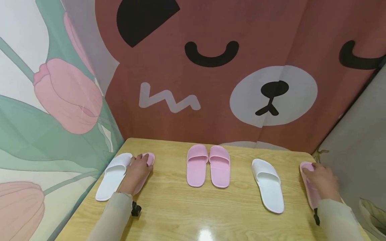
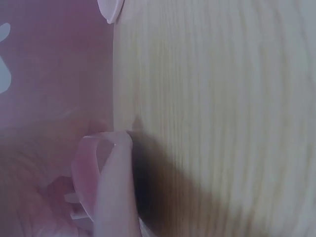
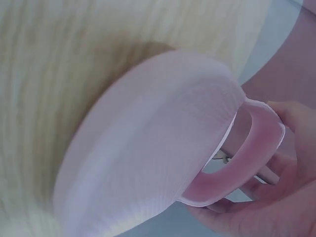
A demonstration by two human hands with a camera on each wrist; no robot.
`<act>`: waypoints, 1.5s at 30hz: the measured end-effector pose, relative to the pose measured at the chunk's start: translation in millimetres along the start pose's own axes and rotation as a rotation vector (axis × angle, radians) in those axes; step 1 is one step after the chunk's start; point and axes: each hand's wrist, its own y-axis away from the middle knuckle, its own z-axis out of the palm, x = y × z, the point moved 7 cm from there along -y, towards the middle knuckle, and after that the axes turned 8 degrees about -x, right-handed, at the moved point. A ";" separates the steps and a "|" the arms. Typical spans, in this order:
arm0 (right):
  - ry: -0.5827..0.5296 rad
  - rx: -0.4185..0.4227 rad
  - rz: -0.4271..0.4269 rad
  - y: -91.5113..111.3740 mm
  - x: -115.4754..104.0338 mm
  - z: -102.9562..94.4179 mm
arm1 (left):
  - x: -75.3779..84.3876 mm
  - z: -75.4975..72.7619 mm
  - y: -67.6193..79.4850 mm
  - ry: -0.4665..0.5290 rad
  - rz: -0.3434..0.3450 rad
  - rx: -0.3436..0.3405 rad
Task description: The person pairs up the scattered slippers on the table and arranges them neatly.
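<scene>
At the left of the table, my left hand (image 1: 138, 171) grips a pink slipper (image 1: 151, 158) around its strap, covering much of it in the head view. Just left of that hand lies a white slipper (image 1: 109, 184). In the left wrist view the pink strap (image 2: 86, 170) shows close against the fingers. Over at the right edge, my right hand (image 1: 324, 180) holds another pink slipper (image 1: 312, 194) by its strap. The right wrist view shows this slipper's sole (image 3: 143, 143) turned on its side, with fingers and thumb about the strap (image 3: 242, 168).
A pair of pink slippers (image 1: 197, 170) stands side by side at the back middle of the wooden table (image 1: 169, 214). Right of them lies a single white slipper (image 1: 271, 192), slightly angled. A bear-print curtain (image 1: 211, 90) hangs behind, a tulip-print one (image 1: 66, 97) at the left.
</scene>
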 end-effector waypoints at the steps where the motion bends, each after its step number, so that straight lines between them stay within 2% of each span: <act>1: 0.000 0.006 -0.003 0.4 -2.6 -0.4 | -0.8 -0.6 0.9 0.000 -0.001 0.006; 11: -0.010 0.020 -0.012 2.6 -24.6 -2.9 | 2.7 -16.2 5.2 0.029 0.024 0.082; 19: 0.031 0.071 -0.068 5.3 -51.2 -4.2 | 6.6 -21.6 6.0 0.046 0.021 0.081; 23: 0.023 0.084 -0.062 4.8 -65.0 -2.4 | 10.1 -23.5 6.3 0.038 0.015 0.081; 34: 0.006 0.100 -0.092 12.2 -100.0 1.8 | 19.1 -26.5 5.7 0.038 0.014 0.071; 45: 0.014 0.069 -0.109 15.8 -129.6 7.0 | 28.0 -29.6 7.0 0.050 0.020 0.091</act>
